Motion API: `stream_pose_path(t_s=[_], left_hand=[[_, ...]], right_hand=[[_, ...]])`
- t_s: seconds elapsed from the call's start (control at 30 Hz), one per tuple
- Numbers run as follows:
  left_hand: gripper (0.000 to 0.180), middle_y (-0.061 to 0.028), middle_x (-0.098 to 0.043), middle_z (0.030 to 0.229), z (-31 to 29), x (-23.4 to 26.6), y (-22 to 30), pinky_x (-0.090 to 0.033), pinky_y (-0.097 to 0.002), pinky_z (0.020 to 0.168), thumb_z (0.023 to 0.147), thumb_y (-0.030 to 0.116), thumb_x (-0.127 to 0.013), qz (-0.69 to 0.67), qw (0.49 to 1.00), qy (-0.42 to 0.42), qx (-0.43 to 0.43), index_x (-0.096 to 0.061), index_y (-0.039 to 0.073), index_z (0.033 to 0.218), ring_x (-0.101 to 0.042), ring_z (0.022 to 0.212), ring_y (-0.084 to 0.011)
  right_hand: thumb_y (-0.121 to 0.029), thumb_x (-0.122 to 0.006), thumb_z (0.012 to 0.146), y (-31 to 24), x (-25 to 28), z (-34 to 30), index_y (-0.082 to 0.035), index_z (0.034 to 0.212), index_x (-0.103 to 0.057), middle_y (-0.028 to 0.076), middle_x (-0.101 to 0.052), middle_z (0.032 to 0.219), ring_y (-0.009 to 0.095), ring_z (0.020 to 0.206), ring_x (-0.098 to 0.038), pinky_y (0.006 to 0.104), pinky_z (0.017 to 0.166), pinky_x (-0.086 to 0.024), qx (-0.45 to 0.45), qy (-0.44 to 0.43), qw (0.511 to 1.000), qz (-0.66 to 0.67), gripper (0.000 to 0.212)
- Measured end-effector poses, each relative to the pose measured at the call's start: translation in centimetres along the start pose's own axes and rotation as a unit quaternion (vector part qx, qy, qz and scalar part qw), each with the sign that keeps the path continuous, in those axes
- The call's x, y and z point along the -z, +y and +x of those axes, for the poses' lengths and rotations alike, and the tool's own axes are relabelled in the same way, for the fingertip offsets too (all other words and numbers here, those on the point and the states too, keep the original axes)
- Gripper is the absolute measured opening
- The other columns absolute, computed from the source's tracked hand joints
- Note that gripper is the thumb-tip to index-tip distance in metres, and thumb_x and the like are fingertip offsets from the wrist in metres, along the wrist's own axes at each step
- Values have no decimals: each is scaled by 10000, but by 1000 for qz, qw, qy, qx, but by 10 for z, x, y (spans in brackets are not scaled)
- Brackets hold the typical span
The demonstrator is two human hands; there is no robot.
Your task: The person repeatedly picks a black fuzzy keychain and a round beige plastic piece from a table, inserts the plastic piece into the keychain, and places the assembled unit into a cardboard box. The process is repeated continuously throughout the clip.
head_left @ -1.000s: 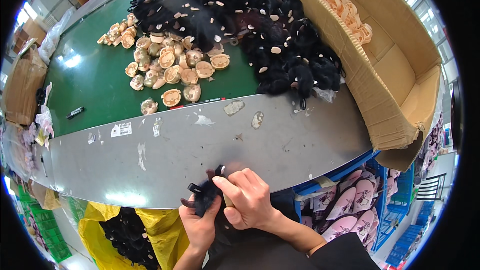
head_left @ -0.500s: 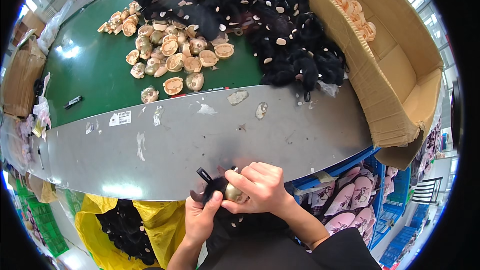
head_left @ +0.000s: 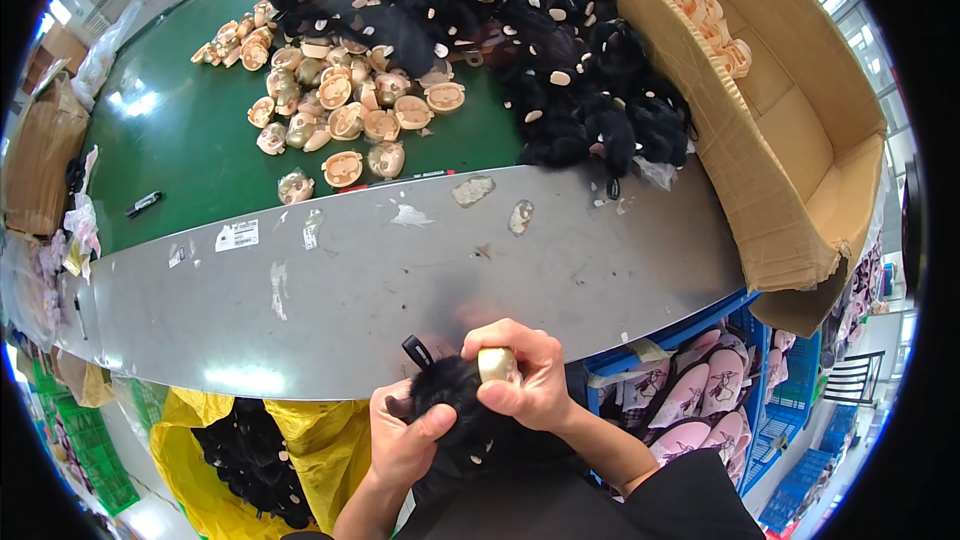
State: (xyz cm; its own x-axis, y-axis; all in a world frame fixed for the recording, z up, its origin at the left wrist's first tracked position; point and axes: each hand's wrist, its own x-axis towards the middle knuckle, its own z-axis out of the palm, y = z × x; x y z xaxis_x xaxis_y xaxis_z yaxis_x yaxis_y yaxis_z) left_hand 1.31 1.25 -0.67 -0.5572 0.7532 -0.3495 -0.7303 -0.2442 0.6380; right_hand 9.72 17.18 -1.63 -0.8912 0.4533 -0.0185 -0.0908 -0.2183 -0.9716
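Close to my body, my left hand (head_left: 403, 437) is closed round a black furry plush piece (head_left: 447, 387) with a black strap loop standing up from its top. Beside it, my right hand (head_left: 538, 385) pinches a small gold plastic doll face (head_left: 496, 365) between thumb and fingers. The face is at the right edge of the fur; whether the two touch I cannot tell. More doll faces (head_left: 346, 122), gold outside and peach inside, lie in a loose heap on the green table top. Behind them spreads a large pile of black plush pieces (head_left: 560, 40) with pale ovals.
A grey metal strip (head_left: 380, 280) forms the table's near edge. To the right stands an open cardboard box (head_left: 780, 150) holding peach plastic parts. Below it are blue crates with pink slippers (head_left: 690, 420). At lower left, a yellow bag (head_left: 190, 460) contains black plush pieces. A black marker (head_left: 144, 204) lies at left.
My right hand has drawn the gold face slightly up and right from the plush piece and turned it. More of the black fur now shows in my left hand.
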Motion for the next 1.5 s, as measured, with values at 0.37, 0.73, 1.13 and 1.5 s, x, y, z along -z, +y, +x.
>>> stream_pose_path(t_s=[0.37, 0.73, 1.13, 1.5], left_hand=[[247, -95, -736, 1060, -3, 5, -14, -548, -295, 848, 955, 112, -720, 30, 999, -39, -7, -693, -74, 1116, -690, 935, -150], [460, -122, -710, 1157, 4, 4, -17, -546, -320, 898, 947, 292, -735, -26, 998, -48, -43, -654, -89, 1191, -684, 1007, -170], [178, -44, -723, 1006, 6, -8, -17, -518, -278, 867, 890, 48, -779, 34, 994, 47, -94, -724, -23, 1043, -646, 915, -104], [434, -93, -709, 1132, 1, 11, -10, -571, -338, 890, 810, 21, -814, -99, 993, -43, 42, -657, -24, 1212, -699, 1019, -201]], right_hand=[[-428, -757, 911, 4, -15, 8, -3, 1080, -649, -53, -512, 804, 12, 678, -421, 203, 594, -319, 6, 60, 995, 73, 470], [-249, -709, 964, 1, -22, 14, -29, 1028, -632, -51, -533, 812, 18, 708, -447, 194, 616, -361, -10, 110, 987, 113, 242], [-267, -729, 957, 9, -33, 16, -27, 1014, -634, -50, -545, 788, 15, 702, -455, 195, 601, -375, -3, 126, 988, 95, 264], [-285, -768, 918, 15, -25, 10, -23, 1041, -634, -4, -597, 803, 44, 680, -505, 211, 608, -422, 59, 81, 995, -14, 319]])
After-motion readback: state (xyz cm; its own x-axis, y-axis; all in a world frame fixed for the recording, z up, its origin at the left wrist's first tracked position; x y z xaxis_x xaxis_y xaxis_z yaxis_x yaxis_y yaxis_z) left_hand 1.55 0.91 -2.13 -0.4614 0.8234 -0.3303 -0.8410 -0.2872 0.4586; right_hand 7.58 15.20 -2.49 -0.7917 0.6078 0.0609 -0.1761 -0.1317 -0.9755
